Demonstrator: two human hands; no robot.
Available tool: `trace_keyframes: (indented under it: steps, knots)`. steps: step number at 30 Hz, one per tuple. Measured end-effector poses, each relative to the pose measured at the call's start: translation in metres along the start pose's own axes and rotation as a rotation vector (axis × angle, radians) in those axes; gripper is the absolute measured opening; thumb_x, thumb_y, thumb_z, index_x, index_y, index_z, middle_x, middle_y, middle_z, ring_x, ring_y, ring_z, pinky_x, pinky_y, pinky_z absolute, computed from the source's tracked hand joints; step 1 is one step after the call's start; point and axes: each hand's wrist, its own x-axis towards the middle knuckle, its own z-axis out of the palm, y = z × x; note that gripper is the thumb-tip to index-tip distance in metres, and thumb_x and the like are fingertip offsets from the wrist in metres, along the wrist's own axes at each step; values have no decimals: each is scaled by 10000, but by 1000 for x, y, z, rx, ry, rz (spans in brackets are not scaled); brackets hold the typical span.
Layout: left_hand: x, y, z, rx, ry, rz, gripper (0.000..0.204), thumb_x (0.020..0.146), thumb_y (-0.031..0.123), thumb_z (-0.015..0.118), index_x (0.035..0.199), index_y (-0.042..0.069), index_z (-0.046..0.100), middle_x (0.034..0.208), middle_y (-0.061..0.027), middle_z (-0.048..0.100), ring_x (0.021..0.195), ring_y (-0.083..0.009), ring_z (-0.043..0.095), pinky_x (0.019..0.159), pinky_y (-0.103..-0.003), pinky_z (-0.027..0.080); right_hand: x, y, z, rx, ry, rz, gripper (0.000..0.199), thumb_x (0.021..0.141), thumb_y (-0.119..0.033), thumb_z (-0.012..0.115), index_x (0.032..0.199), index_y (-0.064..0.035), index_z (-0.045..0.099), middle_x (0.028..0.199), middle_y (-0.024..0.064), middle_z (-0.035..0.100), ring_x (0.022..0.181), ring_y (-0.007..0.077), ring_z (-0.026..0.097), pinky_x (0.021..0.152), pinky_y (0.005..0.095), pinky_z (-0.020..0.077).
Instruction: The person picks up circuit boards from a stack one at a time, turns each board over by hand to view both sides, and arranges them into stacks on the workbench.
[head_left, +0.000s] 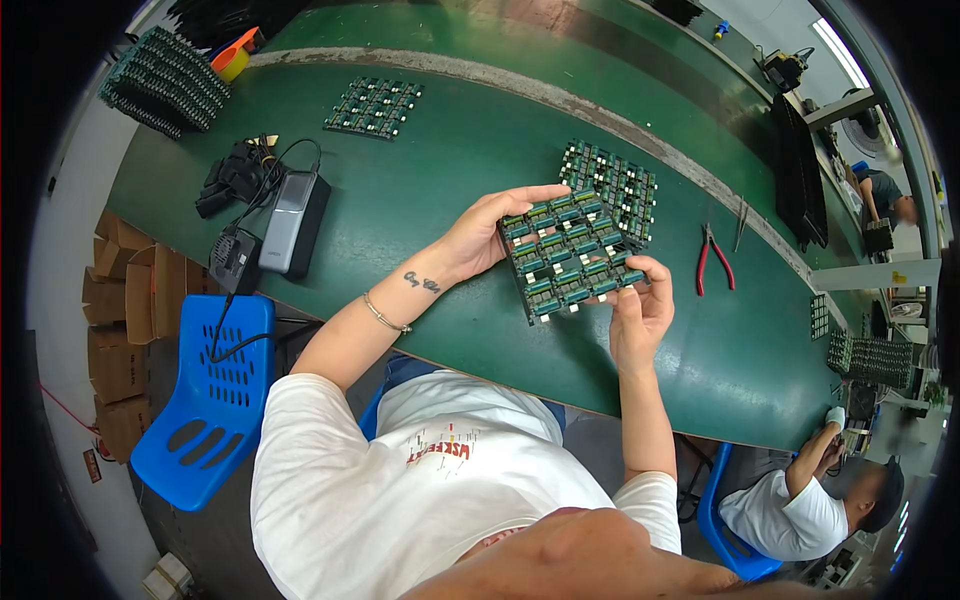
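Between my two hands a panel of green circuit boards (568, 252) is held up, tilted, above the green table. My left hand (485, 232) grips its left edge, with the fingers along the far corner. At the near right edge my right hand (643, 310) pinches the panel between thumb and fingers. Just beyond it a second circuit board panel (625, 185) lies on the table, partly covered by the held one. To the right of my right hand lie red-handled pliers (716, 262) and a pair of tweezers (741, 225).
Another board panel (375, 107) lies at the far left, near a tall stack of panels (165, 82) and orange tape (236, 55). A grey power bank (294, 222) with cables and a black device (238, 175) sits left. A blue chair (210, 400) stands left; a co-worker (800, 505) sits right.
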Motion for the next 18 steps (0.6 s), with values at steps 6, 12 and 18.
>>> trace_keyframes:
  steps: [6, 12, 18]
  knots:
    - [1, -2, -1, 0, 12, -15, 483, 831, 130, 396, 1293, -4, 444, 1211, -148, 556, 1014, -187, 582, 894, -281, 451, 5, 0, 0, 99, 41, 21, 328, 841, -43, 556, 1142, 18, 440, 929, 141, 577, 747, 199, 607, 660, 298, 552]
    - [0, -3, 4, -45, -3, -16, 433, 883, 152, 420, 1291, 9, 440, 1134, -117, 594, 915, -137, 602, 772, -217, 490, 8, -1, -2, 95, 111, 73, 320, 886, -158, 521, 1159, -9, 444, 909, 120, 588, 742, 186, 608, 671, 292, 541]
    - [-14, -3, 13, -86, -200, -50, 440, 900, 192, 521, 1291, 32, 399, 1026, -93, 599, 803, -90, 601, 678, -174, 517, 18, 18, -34, 709, 33, 369, 358, 928, -349, 424, 1180, -101, 481, 862, 85, 606, 799, 198, 625, 700, 319, 524]
